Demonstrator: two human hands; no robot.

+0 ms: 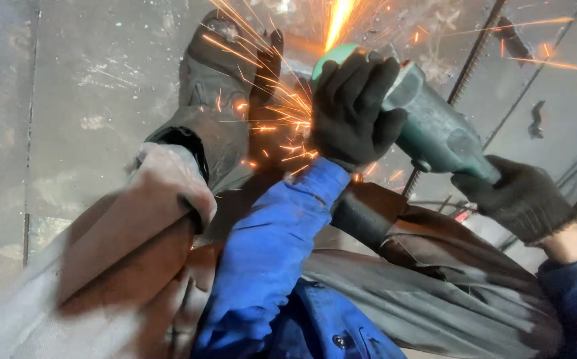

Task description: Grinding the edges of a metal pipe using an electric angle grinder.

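Orange sparks (282,113) are spraying back at my boot (219,80) and trouser leg, just left of my left hand (355,110), so I reckon something could scorch. That black-gloved hand is wrapped tight round the teal angle grinder (435,129) up front, and my right hand (518,196) is closed on its rear handle.

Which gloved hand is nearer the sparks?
The left hand, gripping the grinder at its front beside the sparks; the right hand holds the rear handle.
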